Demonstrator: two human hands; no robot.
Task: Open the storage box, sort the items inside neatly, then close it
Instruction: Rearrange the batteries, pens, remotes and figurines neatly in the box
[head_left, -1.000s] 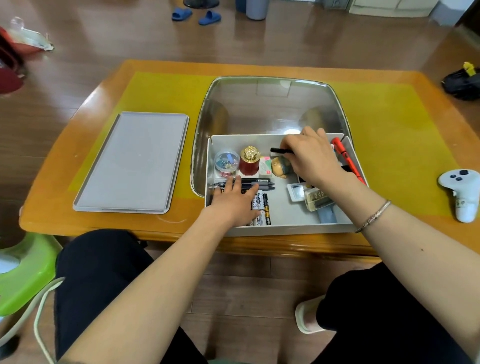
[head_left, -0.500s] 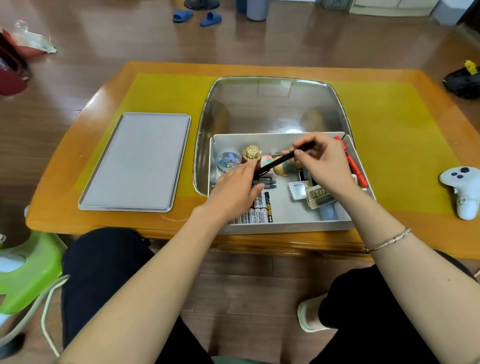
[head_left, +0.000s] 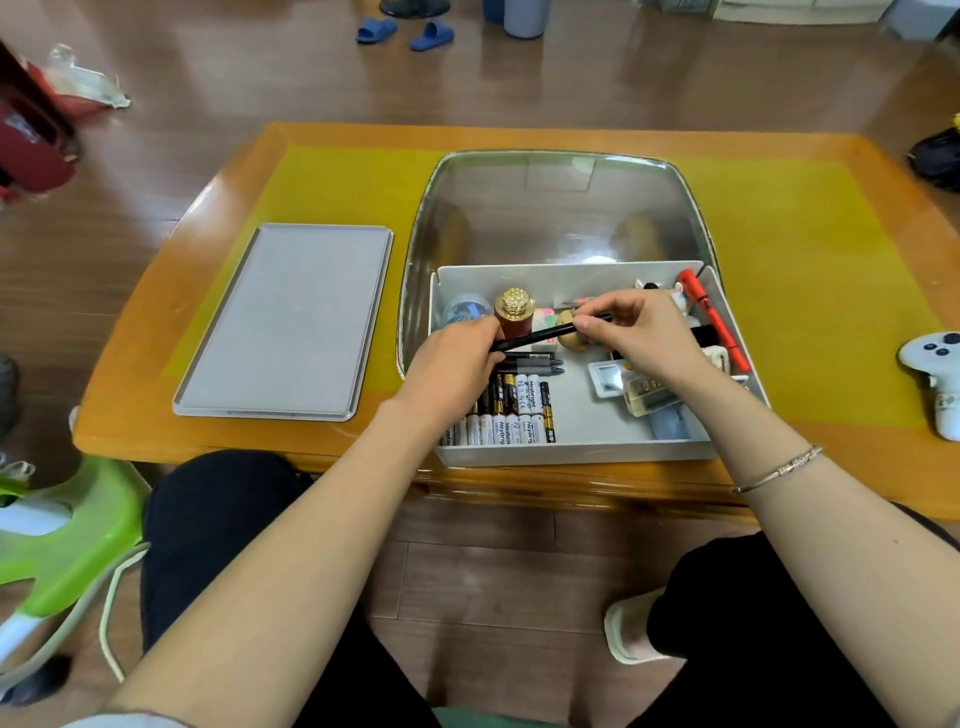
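Black and slim, a pen (head_left: 540, 332) hangs slantwise between both hands over the open white storage box (head_left: 571, 452), which sits at the bench's (head_left: 208, 441) near edge. The left hand (head_left: 457, 358) curls round the pen's lower end; the right hand (head_left: 644, 332), wrist bent, pinches the upper end with fingertips. Batteries (head_left: 514, 410) lie in a row below, beside two markers (head_left: 535, 361). The grey lid (head_left: 291, 322) rests to the left.

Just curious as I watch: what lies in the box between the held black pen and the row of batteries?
In the head view, two dark marker pens lie side by side between the black pen and the batteries.
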